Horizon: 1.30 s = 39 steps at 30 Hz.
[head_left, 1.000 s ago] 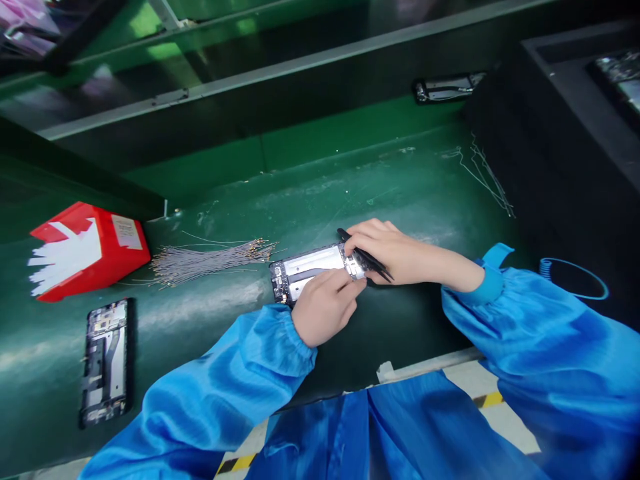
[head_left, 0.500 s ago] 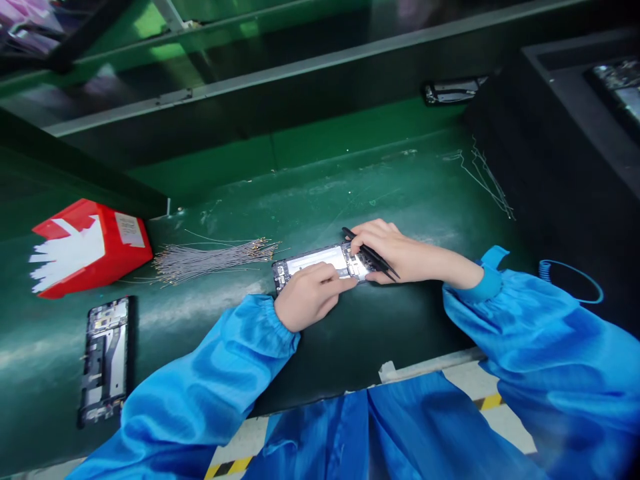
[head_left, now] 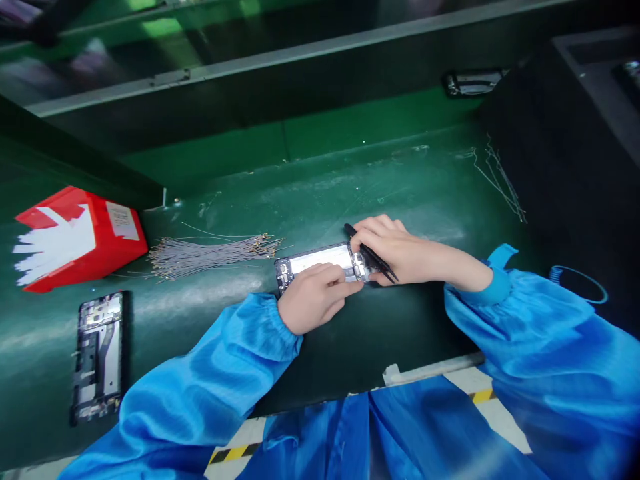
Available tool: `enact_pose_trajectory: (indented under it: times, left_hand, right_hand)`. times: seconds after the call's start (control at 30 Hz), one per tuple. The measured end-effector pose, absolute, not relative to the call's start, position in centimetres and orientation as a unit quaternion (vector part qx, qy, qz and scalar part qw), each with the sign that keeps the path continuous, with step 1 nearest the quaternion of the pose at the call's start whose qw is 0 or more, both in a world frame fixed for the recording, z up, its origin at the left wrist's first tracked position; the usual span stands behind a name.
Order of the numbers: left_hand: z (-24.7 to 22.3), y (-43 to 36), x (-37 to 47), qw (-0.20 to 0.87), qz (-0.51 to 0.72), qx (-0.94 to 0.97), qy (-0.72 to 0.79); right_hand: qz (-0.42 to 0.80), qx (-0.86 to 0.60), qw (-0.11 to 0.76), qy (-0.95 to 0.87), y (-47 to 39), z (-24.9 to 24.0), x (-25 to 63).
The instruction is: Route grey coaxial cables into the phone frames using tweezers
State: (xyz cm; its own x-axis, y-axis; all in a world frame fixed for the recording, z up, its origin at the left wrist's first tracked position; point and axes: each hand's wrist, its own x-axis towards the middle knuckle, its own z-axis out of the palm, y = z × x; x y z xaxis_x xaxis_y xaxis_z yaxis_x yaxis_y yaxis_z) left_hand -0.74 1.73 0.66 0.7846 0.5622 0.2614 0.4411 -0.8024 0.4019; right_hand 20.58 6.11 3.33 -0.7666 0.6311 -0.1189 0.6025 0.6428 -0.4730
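While both hands meet over it, an opened phone lies on a green work surface, its bright inner side up. This phone is the landmark: its long axis runs left to right, with the right end slightly farther from the person

The right hand is nearer the right end, reaching in from that side. Its fingers are closed around black tweezers, which slant across the phone's right end; their points lean toward the person, and its fingertips are at the parts there. The left hand covers much of the phone's near long edge, fingers bent close together and directed toward that same end. Whether they pinch anything cannot be told, as the hand hides what is beneath

Just beyond the phone's left end is a bundle of thin grey wires, roughly in line with it. Farther left is a red box holding white strips; a second opened phone lies left and nearer the person. Well to the phone's right are a blue coiled cord and, farther back, some loose wires beside a large black box. Among the things around, none stands between either hand and the phone
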Motion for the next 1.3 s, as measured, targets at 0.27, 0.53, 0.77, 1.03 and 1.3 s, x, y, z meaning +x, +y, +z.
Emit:
enact_pose_trajectory:
  times: [0.27,0.53,0.77,1.03,1.3]
  left_hand:
    - [0.8,1.7,-0.6,0.160,0.200,0.928,0.270]
    - [0.7,1.7,-0.6,0.220,0.233,0.901,0.293]
    - [0.5,1.8,-0.7,0.221,0.224,0.910,0.271]
    - [0.7,2.0,-0.6,0.229,0.216,0.914,0.257]
    - [0.6,1.9,-0.6,0.238,0.214,0.906,0.278]
  right_hand:
    - [0.259,-0.340,0.041,-0.903,6.0,3.2,20.6]
    - [0.244,-0.352,0.055,-0.902,5.8,2.9,20.0]
    - [0.220,-0.380,-0.017,-0.898,6.3,3.5,19.0]
    - [0.189,-0.385,-0.057,-0.902,6.0,4.1,18.0]
    - [0.233,-0.338,0.017,-0.912,6.0,3.1,19.3]
